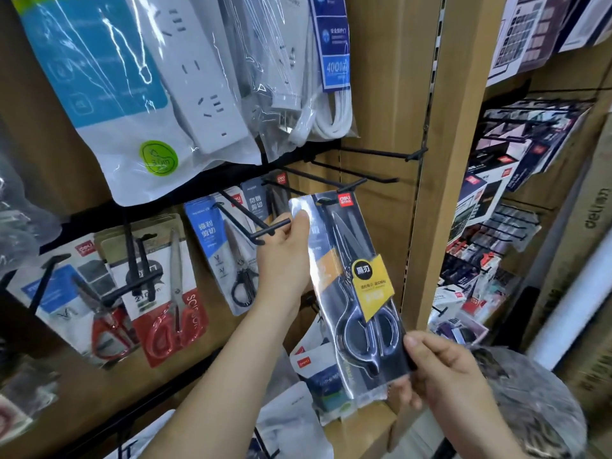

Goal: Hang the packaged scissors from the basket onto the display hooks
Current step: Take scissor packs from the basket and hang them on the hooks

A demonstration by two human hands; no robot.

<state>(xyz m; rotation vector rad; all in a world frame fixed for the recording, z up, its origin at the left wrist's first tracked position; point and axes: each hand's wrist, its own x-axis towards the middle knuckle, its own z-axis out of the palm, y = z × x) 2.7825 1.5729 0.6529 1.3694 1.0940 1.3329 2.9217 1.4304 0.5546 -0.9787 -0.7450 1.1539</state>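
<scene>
We hold the packaged scissors (357,286) up against the display, tilted, with its top edge among the black display hooks (246,213). We cannot tell whether a hook passes through its hang hole. Our left hand (284,256) pinches the pack's upper left edge between the fingers (299,220). Our right hand (440,366) grips the lower right corner, thumb on the front. To the left hang red-handled scissors (172,293), and bagged power strips (198,81) hang above.
</scene>
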